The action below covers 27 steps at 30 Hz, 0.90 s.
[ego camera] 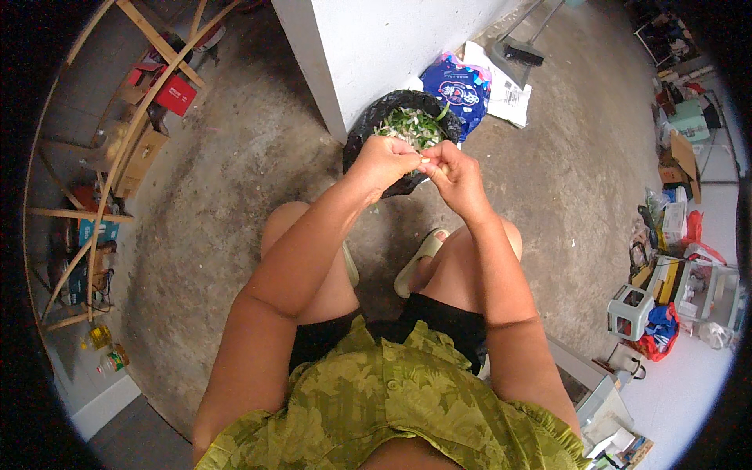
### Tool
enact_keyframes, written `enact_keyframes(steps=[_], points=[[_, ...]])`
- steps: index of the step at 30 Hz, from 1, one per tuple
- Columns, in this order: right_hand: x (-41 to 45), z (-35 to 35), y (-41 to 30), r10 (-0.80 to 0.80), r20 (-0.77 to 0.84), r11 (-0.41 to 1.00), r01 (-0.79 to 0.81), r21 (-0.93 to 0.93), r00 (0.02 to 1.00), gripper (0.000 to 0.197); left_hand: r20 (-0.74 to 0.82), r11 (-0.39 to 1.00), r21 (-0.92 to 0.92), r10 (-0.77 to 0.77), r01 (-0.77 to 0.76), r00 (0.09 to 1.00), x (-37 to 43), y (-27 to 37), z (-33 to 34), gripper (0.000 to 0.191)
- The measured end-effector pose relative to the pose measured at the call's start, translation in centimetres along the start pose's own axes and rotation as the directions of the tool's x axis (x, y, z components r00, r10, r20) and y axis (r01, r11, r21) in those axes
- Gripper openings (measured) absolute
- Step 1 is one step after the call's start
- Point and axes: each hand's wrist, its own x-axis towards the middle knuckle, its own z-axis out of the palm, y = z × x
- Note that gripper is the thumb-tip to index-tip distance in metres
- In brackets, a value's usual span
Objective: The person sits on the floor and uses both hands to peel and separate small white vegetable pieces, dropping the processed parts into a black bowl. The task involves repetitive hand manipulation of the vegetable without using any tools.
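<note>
My left hand (385, 158) and my right hand (461, 176) meet at the fingertips over the near rim of a waste bin lined with a black plastic bag (362, 138). Pinched between them is a small pale yellowish piece (425, 160), too small to identify for certain. The curled fingers of the right hand partly cover another pale bit. Inside the bin, chopped green and whitish vegetable scraps (414, 124) fill the visible part. My hands hide the front of its opening.
Behind the bin are a blue printed plastic bag (461, 91), a white wall (376, 47) and a dustpan with a brush (520, 56). Wooden shelving (132, 126) with boxes stands left. Boxes, bags and a grey plastic stool (630, 311) line the right side of the concrete floor (564, 194).
</note>
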Motion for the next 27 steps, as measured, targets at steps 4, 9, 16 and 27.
enact_keyframes(steps=[4,9,16,27], points=[[0.2,0.2,0.1,0.016,0.013,0.998,-0.016,0.058,1.0,0.014,0.006,0.998,-0.022,-0.06,0.06,0.998,-0.1,0.4,-0.1,0.01],[0.2,0.4,0.5,0.038,0.032,0.982,-0.044,0.185,0.999,0.013,0.023,0.995,-0.05,-0.08,0.081,0.997,-0.2,0.6,-0.1,0.011],[0.2,-0.5,-0.6,0.051,0.02,0.972,-0.055,0.229,0.998,0.013,0.233,0.986,-0.127,-0.08,0.112,0.969,-0.7,1.8,-1.4,0.014],[-0.1,-0.4,0.3,-0.009,0.014,0.999,0.009,0.033,1.0,0.014,0.185,0.996,0.0,-0.086,0.088,0.979,-0.2,1.0,-1.1,0.013]])
